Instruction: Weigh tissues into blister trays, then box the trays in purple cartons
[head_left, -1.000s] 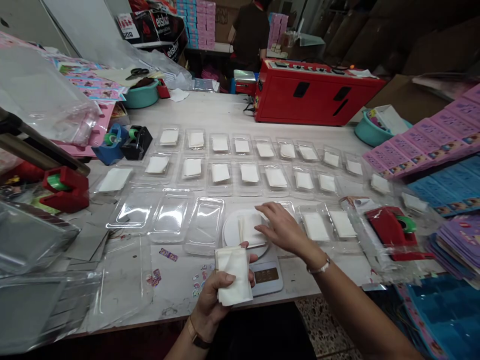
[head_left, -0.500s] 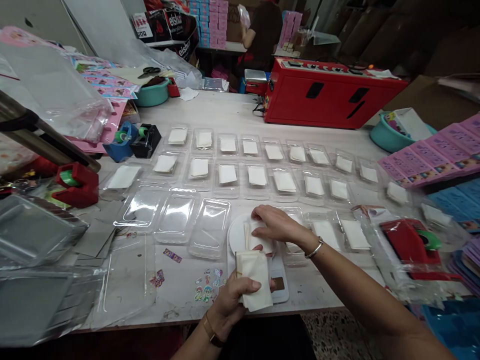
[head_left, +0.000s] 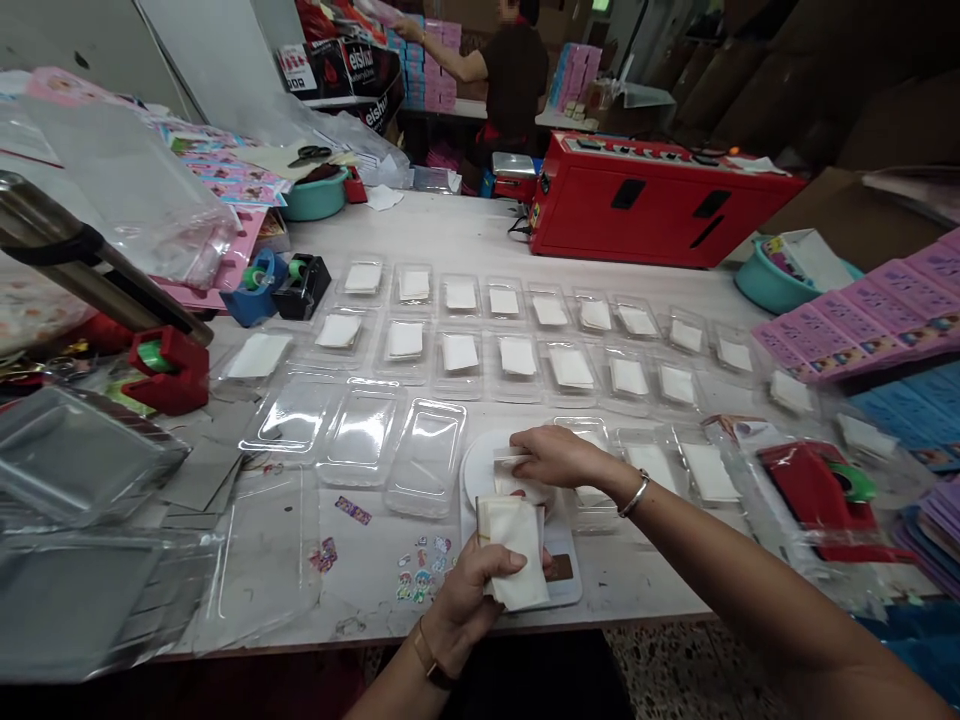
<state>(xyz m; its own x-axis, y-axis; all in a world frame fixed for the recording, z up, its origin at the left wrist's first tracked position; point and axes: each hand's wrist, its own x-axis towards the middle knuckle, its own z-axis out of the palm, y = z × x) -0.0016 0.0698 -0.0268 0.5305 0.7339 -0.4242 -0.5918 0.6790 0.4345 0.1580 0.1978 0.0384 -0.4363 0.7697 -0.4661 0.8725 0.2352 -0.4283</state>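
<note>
Gripping a stack of white sheets (head_left: 517, 590) in L hand (head_left: 476, 580), closed w/ thumb on top and fingers underneath, prob. to keep edges together. Holding it low and nr. the body, at the front of the scale (head_left: 474, 470), prob. to shorten the reach btwn the two. Covering part of the dark display (head_left: 561, 568) that way, prob. just from working so close.

Reaching over the scale from the R w/ R hand (head_left: 559, 460), palm down, fingers bent at the loose sheets (head_left: 510, 482) on its plate; can't tell pinching from mere touching, w/ fingertips partly hidden. Angling the forearm out to the R, prob. to stay out of L hand's way.

Note clear trays (head_left: 427, 455) flat on the desk (head_left: 637, 590), side by side just L of the scale, prob. for easy reach. Note also sheet-bearing trays (head_left: 459, 385) in rows behind, plus a few more to the R, prob. spaced so as to show each pile separately.

Add stickers (head_left: 424, 570) nr. the front edge, a blue dispenser (head_left: 255, 295) beside a black dispenser (head_left: 300, 290) at far L, and a big red machine (head_left: 652, 210) along the back, prob. pushed there to free up the middle.
</note>
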